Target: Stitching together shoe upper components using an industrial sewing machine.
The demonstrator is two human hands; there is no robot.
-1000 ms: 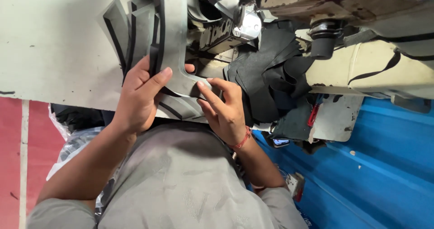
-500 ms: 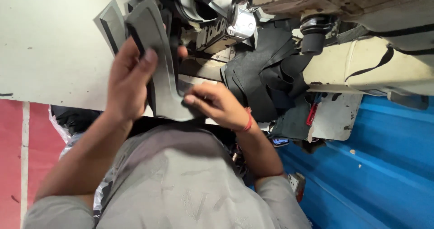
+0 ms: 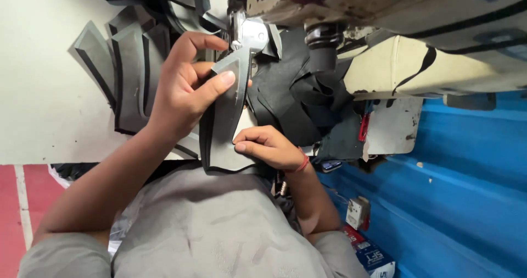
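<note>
The person sits close against the white table, and both hands are on one long grey foam-backed strip that stands up from the lap toward the sewing machine's metal presser foot. The left hand pinches the upper part of that strip, thumb pressed flat on its pale face and the other fingers curled behind it, so the strip's pointed top lies just under the presser foot. The right hand, lower down and nearer the body than the foot, has its fingers bunched together on the strip's bottom right edge, pressing it down; a red thread bracelet circles that wrist.

To the left of the presser foot, a fanned stack of similar grey cut pieces lies on the table, their dark edges showing (they overlap like a hand of cards). To the right of the foot and just beyond it hangs a heap of black fabric, touching the machine's dark round post. The machine's cream-coloured body stretches away to the right of the foot. Below that, well away from the foot, a blue corrugated panel fills the lower right side, with a small white box against it.
</note>
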